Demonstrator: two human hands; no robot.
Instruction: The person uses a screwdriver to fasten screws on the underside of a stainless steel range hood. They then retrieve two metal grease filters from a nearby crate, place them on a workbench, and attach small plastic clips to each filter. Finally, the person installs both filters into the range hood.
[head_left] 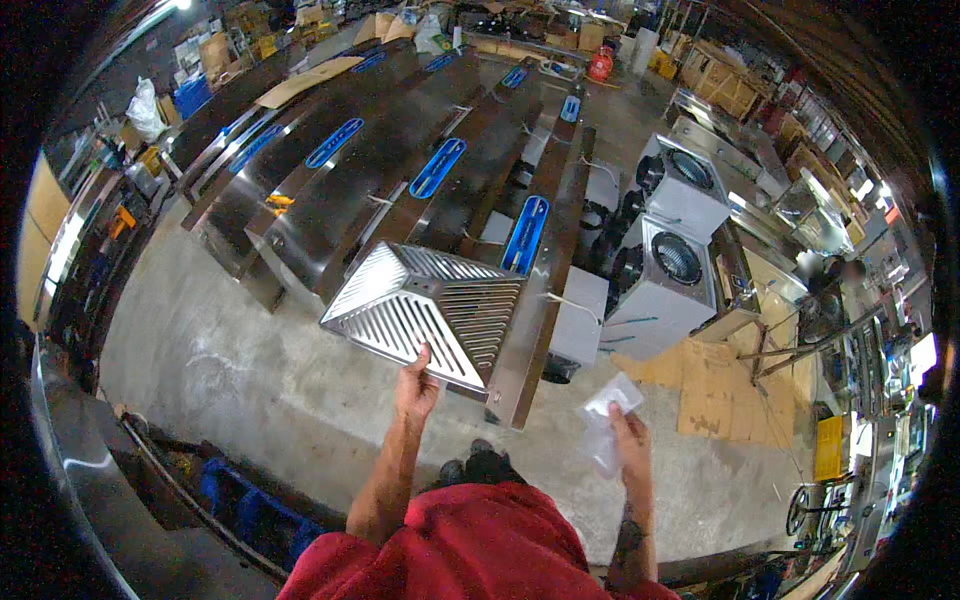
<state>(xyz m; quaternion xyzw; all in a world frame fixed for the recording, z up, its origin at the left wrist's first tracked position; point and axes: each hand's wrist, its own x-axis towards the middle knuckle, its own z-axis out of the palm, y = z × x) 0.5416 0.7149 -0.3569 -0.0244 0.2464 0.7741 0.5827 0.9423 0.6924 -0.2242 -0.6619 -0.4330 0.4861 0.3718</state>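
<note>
My left hand [417,392] grips the near edge of a shiny slotted metal baffle filter [420,310], thumb on top of its slats. The filter has sloping faces with long slots and is held in front of long brown-grey metal hoods; whether it also rests on one, I cannot tell. Out to the right, over the concrete floor, my right hand [630,440] is closed on a crumpled piece of clear plastic film [608,425], which hangs from the fingers.
Several long metal hoods [330,215] with blue strips [437,168] lie ahead. At right stand grey fan boxes [665,275] with round black fans. Flattened cardboard [735,395] covers part of the floor, near a yellow bin [828,448]. A metal rail [190,490] runs at lower left.
</note>
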